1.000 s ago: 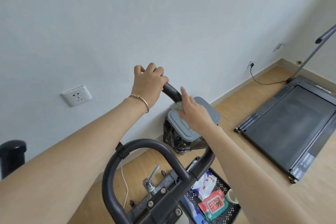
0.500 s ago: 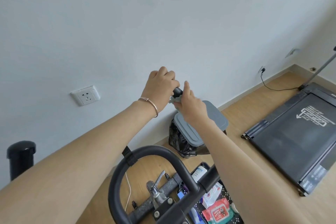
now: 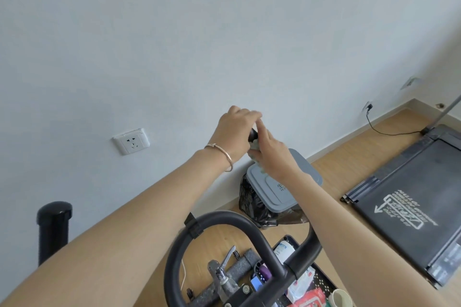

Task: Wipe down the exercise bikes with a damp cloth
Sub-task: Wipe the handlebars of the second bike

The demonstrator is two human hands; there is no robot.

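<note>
Exercise-bike handlebar (image 3: pixel 224 218) loops across 6 o'clock, its raised grip end (image 3: pixel 253 135) at centre between both hands.
Grey-lidded bin (image 3: pixel 307 172) sits just below at 5 o'clock, treadmill (image 3: pixel 411 197) at 3, wall socket (image 3: pixel 131 141) at 9, a supply tray (image 3: pixel 323 282) cut off behind the bar. Left hand (image 3: pixel 233 131) curls over the grip end, fingers blurred; right hand (image 3: pixel 273 156) pinches a pale cloth (image 3: pixel 255 151) against it from 4 o'clock, cloth mostly hidden.

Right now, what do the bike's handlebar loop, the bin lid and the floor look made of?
Handlebar loop: matte black with a soft sheen, probably rubber or foam grip over a tube. Bin lid: grey moulded plastic, matte, embossed marking. Floor: light wood-grain boards, wood or laminate; cannot tell which.
</note>
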